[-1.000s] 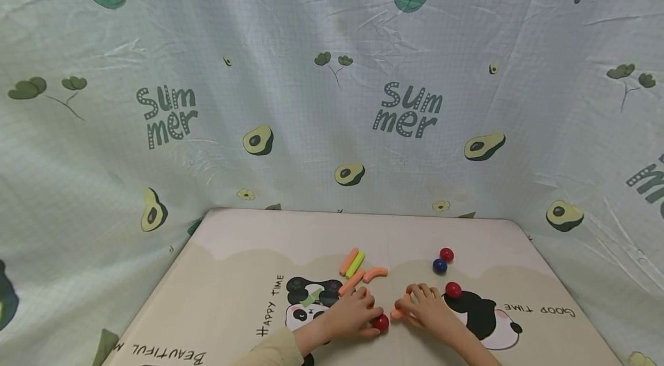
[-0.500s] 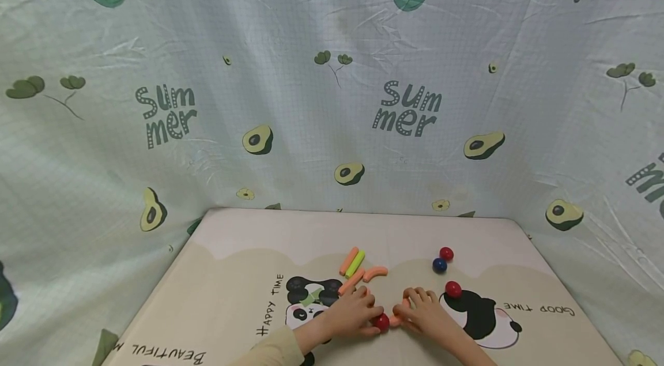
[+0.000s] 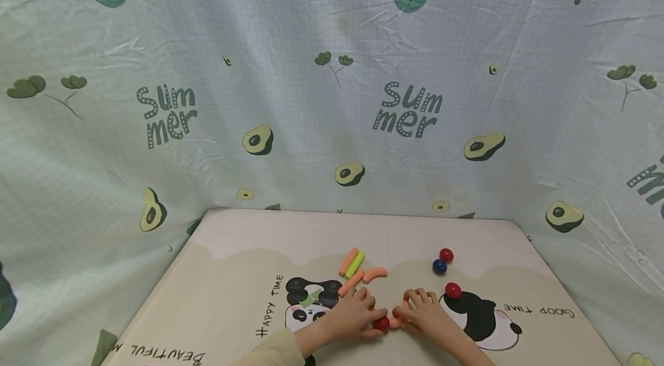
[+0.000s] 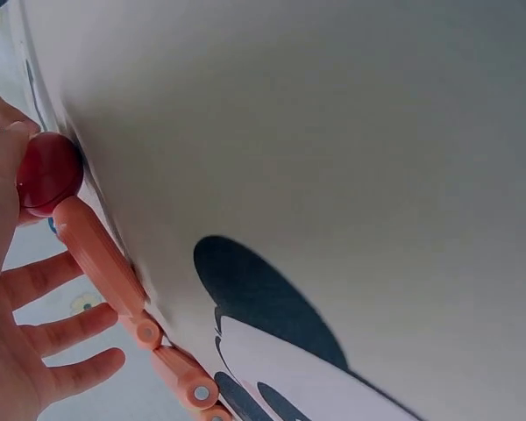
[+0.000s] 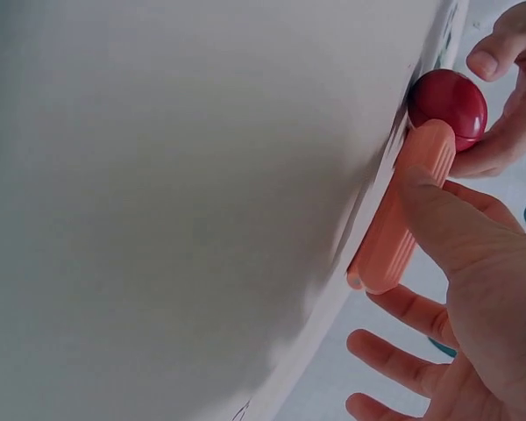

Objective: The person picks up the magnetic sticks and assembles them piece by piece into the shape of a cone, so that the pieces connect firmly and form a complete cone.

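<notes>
A red ball (image 3: pixel 382 324) lies on the table between the two hands. My left hand (image 3: pixel 350 315) holds it between thumb and index finger, its other fingers spread. An orange ribbed rod (image 5: pixel 412 210) is pinched in my right hand (image 3: pixel 425 314), and one end touches the ball in the right wrist view. Under that rod's far end another orange end (image 5: pixel 355 280) peeks out, mostly hidden. In the left wrist view, an orange rod (image 4: pixel 101 254) reaches from the ball (image 4: pixel 51 174) past my left fingers (image 4: pixel 70 333) toward more orange pieces with round silvery ends.
Beyond the left hand lie orange rods (image 3: pixel 349 261), a lime-green rod (image 3: pixel 355 265) and a curved orange rod (image 3: pixel 376 275). To the right are a blue ball (image 3: pixel 439 266) and two red balls (image 3: pixel 453 291). A printed curtain (image 3: pixel 311 141) hangs behind the table (image 3: pixel 233 279).
My right hand has shifted slightly left with the orange rod, closing the gap to the red ball. The left hand has stayed nearly still, and the other pieces lie unmoved.
</notes>
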`<state>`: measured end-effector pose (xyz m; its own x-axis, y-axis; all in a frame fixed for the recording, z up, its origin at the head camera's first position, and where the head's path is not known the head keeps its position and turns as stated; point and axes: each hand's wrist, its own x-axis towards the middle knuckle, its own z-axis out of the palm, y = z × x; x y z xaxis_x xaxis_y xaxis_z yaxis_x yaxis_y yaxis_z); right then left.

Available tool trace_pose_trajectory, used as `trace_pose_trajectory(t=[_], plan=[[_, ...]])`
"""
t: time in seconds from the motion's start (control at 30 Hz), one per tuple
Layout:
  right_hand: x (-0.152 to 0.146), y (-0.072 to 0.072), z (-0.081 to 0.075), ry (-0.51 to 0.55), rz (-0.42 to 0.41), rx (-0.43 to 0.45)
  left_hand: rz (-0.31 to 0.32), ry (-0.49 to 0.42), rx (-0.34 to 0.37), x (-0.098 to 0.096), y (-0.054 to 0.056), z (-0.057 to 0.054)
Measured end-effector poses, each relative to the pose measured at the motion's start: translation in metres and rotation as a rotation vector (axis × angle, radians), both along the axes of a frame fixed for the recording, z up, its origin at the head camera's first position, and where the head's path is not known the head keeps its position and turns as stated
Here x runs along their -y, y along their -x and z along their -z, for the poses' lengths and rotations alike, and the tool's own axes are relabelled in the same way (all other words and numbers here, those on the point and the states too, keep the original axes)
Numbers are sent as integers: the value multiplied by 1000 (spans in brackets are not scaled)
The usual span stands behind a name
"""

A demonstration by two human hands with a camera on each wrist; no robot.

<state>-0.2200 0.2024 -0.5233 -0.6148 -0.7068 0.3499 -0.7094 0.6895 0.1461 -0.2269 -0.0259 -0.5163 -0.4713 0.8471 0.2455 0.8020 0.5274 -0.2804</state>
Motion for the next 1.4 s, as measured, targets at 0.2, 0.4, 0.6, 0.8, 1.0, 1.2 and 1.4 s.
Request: trace_pose_trajectory(t=[0.2,0.4,0.6,0.8,1.0,1.2,1.4], plan=[[1,1,1,-1,8,4,-11,11,24,-2,-1,-2],[1,2,1,-12,31,96,5,14,1,-4,-2,-2],[0,2,-2,3,47,174,28,-2,-40,-4,-3,-1],[-4,4,-3,14,80,234,44,3,31,-3,-1,-4],[-11,5,-1,22,97,122,72,-10,90,0,0,-9],[-18,7,-1,34,139,127,79,0,159,1,2,-8],[-25,9,-4,41,192,136,91,22,147,2,2,-10]])
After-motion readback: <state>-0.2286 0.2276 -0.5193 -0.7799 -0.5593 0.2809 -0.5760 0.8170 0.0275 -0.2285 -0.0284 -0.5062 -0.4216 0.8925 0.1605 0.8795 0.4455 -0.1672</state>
